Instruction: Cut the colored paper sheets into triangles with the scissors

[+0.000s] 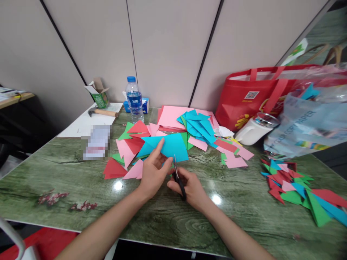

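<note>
- The right hand [191,187] is closed around the dark handles of the scissors [179,184], thumb on one side and fingers on the other, blades pointing away from the body.
- The left hand [154,169] grips the blue sheet [173,146] near its lower edge, index finger laid flat across its face.
- The blue sheet is in front of the person, above the table [151,231], with the scissors' blade tips at its lower edge.
- Around and behind it lie pink, red and green paper pieces [138,142], with a heap of blue pieces [199,126] on larger pink sheets [172,117] beyond.
- Farther left stand a water bottle [135,103], a blue tissue box [145,105] and an open green carton [100,98], with a hammer [104,113] near the carton.
- To the right, a white mug [253,130] lies tilted beside a red bag [241,99] and a clear plastic bag [309,122]; a mixed-colour paper pile [294,191] lies nearer the person.
</note>
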Demonstrator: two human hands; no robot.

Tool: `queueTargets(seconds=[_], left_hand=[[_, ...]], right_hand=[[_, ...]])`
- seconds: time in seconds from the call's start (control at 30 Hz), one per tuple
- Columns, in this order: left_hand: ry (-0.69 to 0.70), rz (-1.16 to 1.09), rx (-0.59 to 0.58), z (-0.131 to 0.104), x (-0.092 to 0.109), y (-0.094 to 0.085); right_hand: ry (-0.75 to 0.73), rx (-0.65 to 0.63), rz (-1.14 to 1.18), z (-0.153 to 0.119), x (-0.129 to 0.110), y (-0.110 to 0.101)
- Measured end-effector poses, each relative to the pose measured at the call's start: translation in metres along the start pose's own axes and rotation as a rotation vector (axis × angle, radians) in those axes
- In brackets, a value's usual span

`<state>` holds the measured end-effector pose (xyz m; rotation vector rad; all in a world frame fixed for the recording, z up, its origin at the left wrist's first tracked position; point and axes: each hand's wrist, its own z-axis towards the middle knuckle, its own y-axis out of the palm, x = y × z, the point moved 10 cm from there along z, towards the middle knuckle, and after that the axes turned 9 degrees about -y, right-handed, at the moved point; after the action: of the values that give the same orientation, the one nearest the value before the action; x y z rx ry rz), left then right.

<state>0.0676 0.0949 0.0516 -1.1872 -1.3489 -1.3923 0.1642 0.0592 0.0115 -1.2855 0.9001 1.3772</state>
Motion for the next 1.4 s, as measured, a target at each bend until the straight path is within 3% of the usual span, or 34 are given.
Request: queueTargets(seconds=[0.6,0.73,0.87,1.13,1.4], left_hand=[[0.055,0.029,-0.008,0.000,0.006,0.001],[0.072,0.117,0.059,0.001,0.011,-0.009],[0.067,0.134,0.042,0.005,0.010,-0.013],[0.063,0.152,0.041,0.001,0.011,-0.006],[0.086,0.232,0.071,-0.001,0.012,-0.008]], right_hand=[[0.097,0.054,0.014,-0.002,0.008,-0.002],[0.098,0.060,0.027,-0.002,0.009,-0.002],[0.111,0.038,0.031,-0.003,0.012,0.000],[0.006,0.028,0.066,0.000,0.003,-0.001],[0.011,0.044,0.064,0.001,0.002,-0.002]])
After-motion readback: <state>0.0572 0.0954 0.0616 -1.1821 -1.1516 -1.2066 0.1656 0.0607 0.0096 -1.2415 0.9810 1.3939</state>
